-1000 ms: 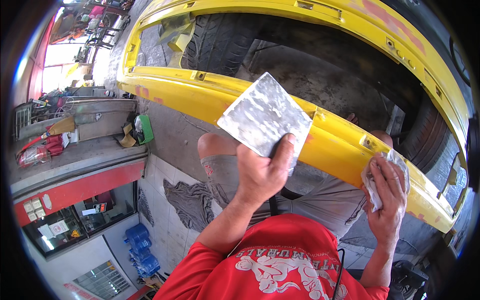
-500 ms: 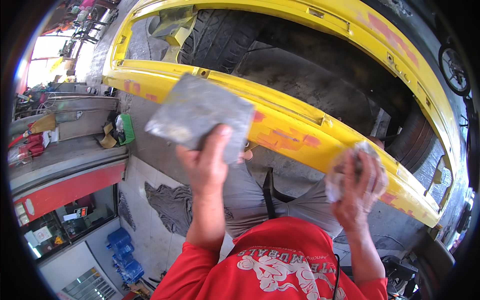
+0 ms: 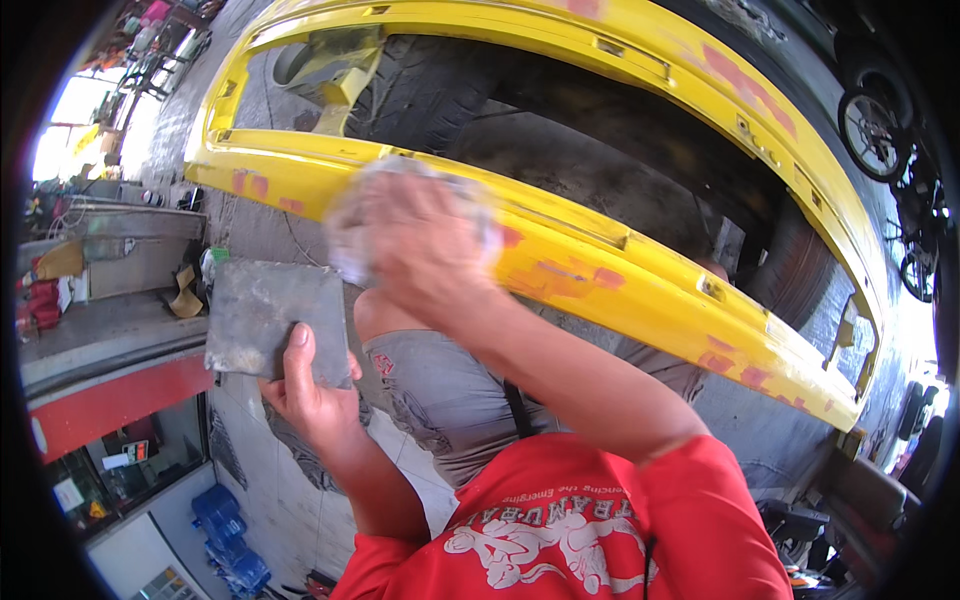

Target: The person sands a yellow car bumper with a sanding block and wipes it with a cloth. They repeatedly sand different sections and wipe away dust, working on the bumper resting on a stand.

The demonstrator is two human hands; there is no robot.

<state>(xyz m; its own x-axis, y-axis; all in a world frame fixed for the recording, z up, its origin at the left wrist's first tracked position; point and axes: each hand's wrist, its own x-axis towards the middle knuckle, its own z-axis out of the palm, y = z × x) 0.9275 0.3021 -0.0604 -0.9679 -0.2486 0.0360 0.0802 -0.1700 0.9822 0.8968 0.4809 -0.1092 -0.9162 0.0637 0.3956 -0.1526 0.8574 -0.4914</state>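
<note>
Yellow panel [image 3: 655,303] — glossy, gently curved, reddish-patched

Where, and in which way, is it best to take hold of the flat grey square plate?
Probably by its near edge, coming from the person's side. The grey plate is thin and flat, with no handle visible, so a pinch between thumb and fingers should suit it. The left hand holds it so, thumb on the upper face, fingers mostly hidden behind.

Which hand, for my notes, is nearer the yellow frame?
Right: the right hand, with a cloth, is over the yellow frame; the left hand, holding a gray plate, is lower left, apart.
</note>
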